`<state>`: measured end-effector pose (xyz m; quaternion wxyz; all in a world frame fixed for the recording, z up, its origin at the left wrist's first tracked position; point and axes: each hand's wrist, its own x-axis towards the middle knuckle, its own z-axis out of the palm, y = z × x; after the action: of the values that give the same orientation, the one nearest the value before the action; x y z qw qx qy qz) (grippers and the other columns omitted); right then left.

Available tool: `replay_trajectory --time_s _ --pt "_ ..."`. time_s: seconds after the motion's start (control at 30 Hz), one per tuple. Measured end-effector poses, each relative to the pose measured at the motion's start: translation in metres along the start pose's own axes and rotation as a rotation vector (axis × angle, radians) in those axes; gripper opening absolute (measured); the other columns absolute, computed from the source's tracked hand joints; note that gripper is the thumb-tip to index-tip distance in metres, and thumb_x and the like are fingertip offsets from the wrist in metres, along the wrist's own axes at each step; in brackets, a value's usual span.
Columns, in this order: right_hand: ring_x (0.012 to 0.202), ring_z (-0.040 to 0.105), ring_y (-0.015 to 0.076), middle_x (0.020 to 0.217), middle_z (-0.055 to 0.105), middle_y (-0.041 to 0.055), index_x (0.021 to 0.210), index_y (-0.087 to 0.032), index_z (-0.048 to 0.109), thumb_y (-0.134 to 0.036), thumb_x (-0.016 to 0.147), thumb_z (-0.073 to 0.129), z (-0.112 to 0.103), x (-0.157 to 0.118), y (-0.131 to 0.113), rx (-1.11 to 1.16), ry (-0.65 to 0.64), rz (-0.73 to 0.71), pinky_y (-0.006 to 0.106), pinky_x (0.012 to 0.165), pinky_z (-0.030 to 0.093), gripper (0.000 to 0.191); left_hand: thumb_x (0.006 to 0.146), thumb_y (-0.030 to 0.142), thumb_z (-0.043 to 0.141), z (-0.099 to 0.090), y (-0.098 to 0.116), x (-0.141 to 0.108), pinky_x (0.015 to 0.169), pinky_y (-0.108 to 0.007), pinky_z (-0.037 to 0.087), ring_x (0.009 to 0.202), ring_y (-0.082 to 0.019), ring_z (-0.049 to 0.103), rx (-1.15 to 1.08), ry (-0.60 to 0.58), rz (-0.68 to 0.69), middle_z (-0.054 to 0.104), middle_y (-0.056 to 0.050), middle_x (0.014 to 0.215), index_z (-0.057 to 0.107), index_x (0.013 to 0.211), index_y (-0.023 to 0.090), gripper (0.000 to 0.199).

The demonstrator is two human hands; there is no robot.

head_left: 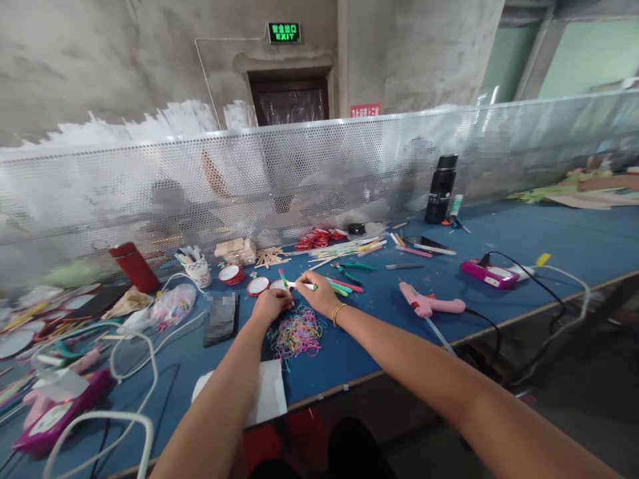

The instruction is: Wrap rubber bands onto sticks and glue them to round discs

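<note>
White pen (pixel 310 287) being held toward a small stick above the blue table

It is resting in the right hand (pixel 320 294), whose fingers are pinching it narrowly and pointing it toward the left hand (pixel 272 305). That hand is pinching a thin stick (pixel 282 274), red and green near its top; whether pen and stick are touching is too small to tell. With both grips being so fine, a slip could be leaving a stray mark on the stick or a finger. Coloured bands (pixel 299 334) are lying heaped just nearer the body, so a dropped stick might be tangling among them. Red-rimmed round pieces (pixel 258 287) are sitting beyond the left hand, where a nudge could be shifting them. Loose markers (pixel 352 287) are lying beside the right hand. Farther right, a pink glue gun (pixel 424 304) is pointing leftward; if it is hot, which I cannot tell, a sideways reach could be risking a burn.
</note>
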<state>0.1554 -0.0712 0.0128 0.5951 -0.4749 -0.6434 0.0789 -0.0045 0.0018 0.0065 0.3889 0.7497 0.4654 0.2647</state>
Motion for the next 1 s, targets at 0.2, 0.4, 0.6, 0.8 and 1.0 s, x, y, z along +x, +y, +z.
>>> replay_trajectory --time_s 0.2,0.4,0.6,0.8,1.0 --pt "0.076 0.056 0.0154 0.075 0.062 0.0 0.072 -0.021 0.056 -0.029 0.081 0.048 0.0 -0.0005 0.0008 0.016 0.011 0.005 0.026 0.073 0.043 0.015 0.067 0.036 0.066 0.0 -0.0004 -0.0001 0.05 -0.021 0.04 0.053 -0.012 0.057 0.043 0.034 0.011 0.067 -0.003 0.062 0.07 0.069 0.016 0.02" --pt "0.074 0.055 0.0153 0.073 0.061 -0.0003 0.071 -0.021 0.056 -0.028 0.081 0.049 0.0 -0.0001 0.0004 -0.002 -0.003 0.013 0.026 0.072 0.042 0.014 0.068 0.036 0.065 -0.0001 -0.0006 0.0005 0.05 -0.02 0.039 0.053 -0.011 0.056 0.053 0.01 0.009 0.067 -0.003 0.063 0.069 0.07 0.017 0.02" --pt "0.075 0.055 0.0152 0.074 0.061 -0.0002 0.072 -0.021 0.056 -0.028 0.081 0.049 0.0002 -0.0008 -0.0029 0.004 -0.006 0.005 0.026 0.073 0.042 0.014 0.068 0.037 0.064 -0.0007 -0.0023 0.0019 0.048 -0.02 0.037 0.051 -0.01 0.054 0.073 -0.001 0.014 0.066 -0.003 0.062 0.068 0.068 0.017 0.021" --pt "0.076 0.055 0.0153 0.075 0.061 -0.0005 0.072 -0.021 0.055 -0.029 0.082 0.049 0.0023 -0.0014 -0.0051 -0.011 -0.004 0.008 0.026 0.074 0.042 0.014 0.07 0.037 0.063 -0.0004 0.0016 -0.0014 0.049 -0.02 0.037 0.051 -0.01 0.053 0.056 -0.004 0.016 0.065 -0.002 0.061 0.068 0.067 0.017 0.022" --pt "0.076 0.055 0.0155 0.075 0.061 0.0 0.072 -0.021 0.056 -0.029 0.082 0.047 -0.0008 -0.001 -0.0011 -0.019 0.011 0.03 0.027 0.074 0.042 0.015 0.068 0.037 0.065 -0.0009 0.0047 -0.0038 0.05 -0.02 0.039 0.052 -0.011 0.055 0.035 0.006 0.016 0.066 -0.003 0.063 0.069 0.069 0.017 0.021"
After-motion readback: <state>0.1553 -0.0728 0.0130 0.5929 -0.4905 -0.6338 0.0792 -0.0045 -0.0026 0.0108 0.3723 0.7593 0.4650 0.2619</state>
